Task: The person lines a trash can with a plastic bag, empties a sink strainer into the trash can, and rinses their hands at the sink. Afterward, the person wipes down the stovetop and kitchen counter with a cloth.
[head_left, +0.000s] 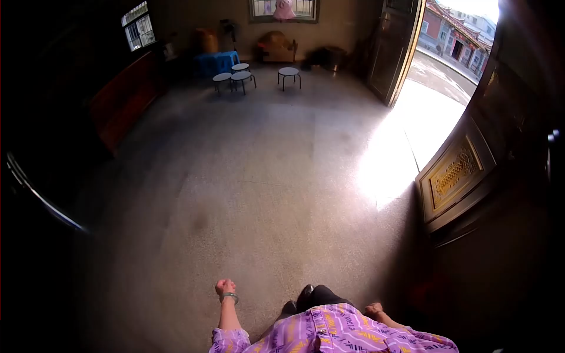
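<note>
left fingers (221,286): curled together, bracelet (229,296) just behind
right fingers (372,307): can't tell tbh, just beside purple shirt (347,329)
stools (241,75): way out ahead of both

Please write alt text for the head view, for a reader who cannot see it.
A person's left hand, with a greenish round bangle at the wrist, and right hand show on either side of a purple patterned shirt, above a smooth grey floor. Ahead stand four pale, round-topped stools with thin legs; at right, daylight enters past an open dark door.
</note>
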Demonstrator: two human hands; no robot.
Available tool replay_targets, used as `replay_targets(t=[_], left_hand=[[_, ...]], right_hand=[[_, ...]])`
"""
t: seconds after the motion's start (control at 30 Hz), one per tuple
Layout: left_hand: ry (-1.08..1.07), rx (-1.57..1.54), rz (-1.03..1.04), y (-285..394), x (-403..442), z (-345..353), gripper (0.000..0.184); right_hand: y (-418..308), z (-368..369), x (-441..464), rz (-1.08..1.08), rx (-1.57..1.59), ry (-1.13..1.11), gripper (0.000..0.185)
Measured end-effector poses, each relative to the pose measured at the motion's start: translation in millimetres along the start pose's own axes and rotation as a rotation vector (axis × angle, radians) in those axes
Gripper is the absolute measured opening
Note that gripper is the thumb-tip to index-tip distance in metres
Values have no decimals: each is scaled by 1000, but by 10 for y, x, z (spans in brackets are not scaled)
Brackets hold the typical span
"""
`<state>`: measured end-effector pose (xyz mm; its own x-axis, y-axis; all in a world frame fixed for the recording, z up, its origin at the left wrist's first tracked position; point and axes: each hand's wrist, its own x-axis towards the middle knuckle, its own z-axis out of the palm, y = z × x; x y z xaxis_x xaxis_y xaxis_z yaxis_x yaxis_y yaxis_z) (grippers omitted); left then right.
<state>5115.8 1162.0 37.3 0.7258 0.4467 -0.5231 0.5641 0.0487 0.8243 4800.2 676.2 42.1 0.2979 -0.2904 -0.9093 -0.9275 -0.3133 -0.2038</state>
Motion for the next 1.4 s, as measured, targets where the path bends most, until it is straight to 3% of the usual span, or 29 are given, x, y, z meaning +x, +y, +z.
replay_targets(t=[0.1,0.2,0.3,0.33,0.37,0.43,0.63,0.73,0.83,0.87,0.9,0.97,1.07,1.13,1.2,1.23,1.3,1.33,1.4], left_hand=[[-25,42,146,781,575,958,12],[-48,132,257,1162,1039,1663,26],[-11,151,-12,1318,1356,2001,40],[8,112,-81,1336,1422,2031,42],[47,138,-161,1307,1537,2020,44],[167,121,-262,1349,1627,2066,32],[274,158,-356,1823,2262,2749,27],[273,201,-332,2172,2822,3134,24],[265,234,-260,2692,3576,3619,22],[267,249,-236,2897,3828,3820,21],[262,262,-197,3107,4097,4039,21],[258,288,-93,3564,4597,4523,20],[288,397,321,4245,5470,5289,19],[290,467,607,4616,6006,5891,18],[227,463,421,5117,6229,6602,17],[158,345,385,5289,6251,6920,17],[119,233,350,5580,6259,7333,18],[-11,191,292,5646,6277,7484,19],[-139,209,138,5663,6344,7651,23]], right_hand=[[-70,-281,447,33,-227,-44,22],[-473,-482,1070,-89,-478,-42,21],[-1389,-856,1843,-309,-875,135,20],[-1901,-1079,1935,-300,-780,250,17],[-2469,-1458,1890,-420,-606,142,16],[-3627,-1954,1937,-62,534,172,17],[-6212,-3053,2392,-456,383,214,25],[-6935,-3233,2706,-500,583,154,25],[-7238,-3401,2871,-401,622,189,19],[-7077,-3423,3320,-366,613,42,23],[-7152,-3535,3078,-191,477,213,25],[-7036,-3696,3251,56,415,230,25],[-6959,-3992,3105,164,501,313,20],[-6644,-3857,3677,119,399,240,12],[-6885,-3958,3747,196,290,81,6],[-7032,-4007,3845,107,-52,131,11],[-7239,-4101,4322,20,38,153,13],[-7471,-4220,4482,-21,62,150,14],[-7977,-4664,4787,-271,-534,236,15]])
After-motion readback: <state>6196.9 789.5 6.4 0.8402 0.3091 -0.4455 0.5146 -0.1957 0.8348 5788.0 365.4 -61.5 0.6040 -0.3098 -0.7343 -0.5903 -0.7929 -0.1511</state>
